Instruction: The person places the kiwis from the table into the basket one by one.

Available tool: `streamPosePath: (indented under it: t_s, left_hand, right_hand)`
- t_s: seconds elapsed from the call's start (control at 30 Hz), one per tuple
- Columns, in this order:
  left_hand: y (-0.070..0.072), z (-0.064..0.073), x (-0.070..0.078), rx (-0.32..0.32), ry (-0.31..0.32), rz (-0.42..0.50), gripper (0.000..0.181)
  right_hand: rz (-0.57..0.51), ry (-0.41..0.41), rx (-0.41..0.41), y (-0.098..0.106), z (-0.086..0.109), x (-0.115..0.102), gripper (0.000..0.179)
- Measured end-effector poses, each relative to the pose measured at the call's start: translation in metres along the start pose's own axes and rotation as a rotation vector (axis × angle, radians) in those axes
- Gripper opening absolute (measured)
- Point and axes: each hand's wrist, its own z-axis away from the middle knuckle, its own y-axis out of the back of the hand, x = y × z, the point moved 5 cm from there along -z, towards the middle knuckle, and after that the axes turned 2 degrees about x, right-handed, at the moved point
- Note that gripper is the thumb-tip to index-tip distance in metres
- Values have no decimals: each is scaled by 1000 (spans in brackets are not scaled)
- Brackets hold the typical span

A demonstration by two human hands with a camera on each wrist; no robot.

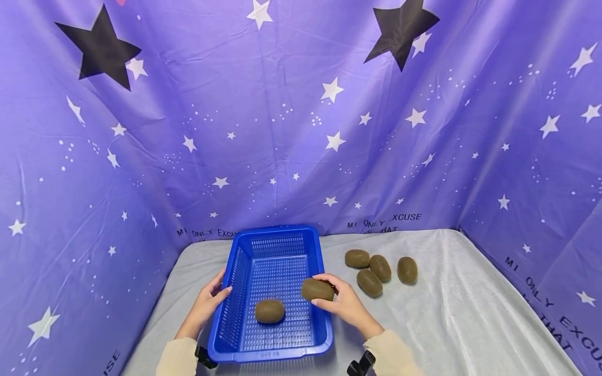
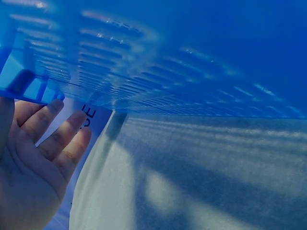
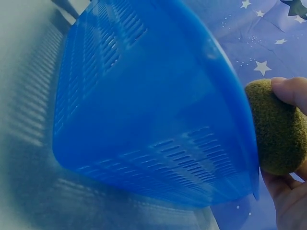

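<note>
A blue plastic basket (image 1: 270,355) with slotted walls stands on the table, and one brown, fuzzy kiwi (image 1: 269,312) lies on its floor. My left hand (image 1: 208,303) holds the basket's left rim, thumb over the edge and fingers along the outside, as the left wrist view shows the fingers (image 2: 72,148) under the rim. Above the basket's right rim, my right hand (image 1: 345,303) grips another kiwi (image 1: 316,290) between thumb and fingers. That kiwi (image 3: 276,127) shows just beyond the basket rim (image 3: 240,105) in the right wrist view.
Right of the basket, three kiwis (image 1: 369,283) lie close together, with a single kiwi (image 1: 407,270) a little farther right. A pale grey cloth (image 1: 447,324) covers the table. Purple star-printed curtains (image 1: 282,130) rise behind and at both sides.
</note>
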Motion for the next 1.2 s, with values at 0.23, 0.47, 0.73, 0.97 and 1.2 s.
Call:
streamPosePath:
  t_s: [0.23,0.47,0.73,0.97,1.2]
  left_hand:
    - [-1,0,0,7,7,-21,65]
    - [-1,0,1,-3,13,-7,64]
    - [-1,1,3,-3,20,-2,64]
    - [-2,2,2,5,23,-13,64]
    - [-2,1,2,6,24,-12,64]
  right_hand:
    - [1,18,-18,-4,-3,-6,48]
    - [17,32,-17,-13,-9,23,49]
    - [40,26,-38,-18,-10,34,52]
    - [52,37,-34,-19,-9,36,51]
    - [50,42,-36,-20,-9,38,52]
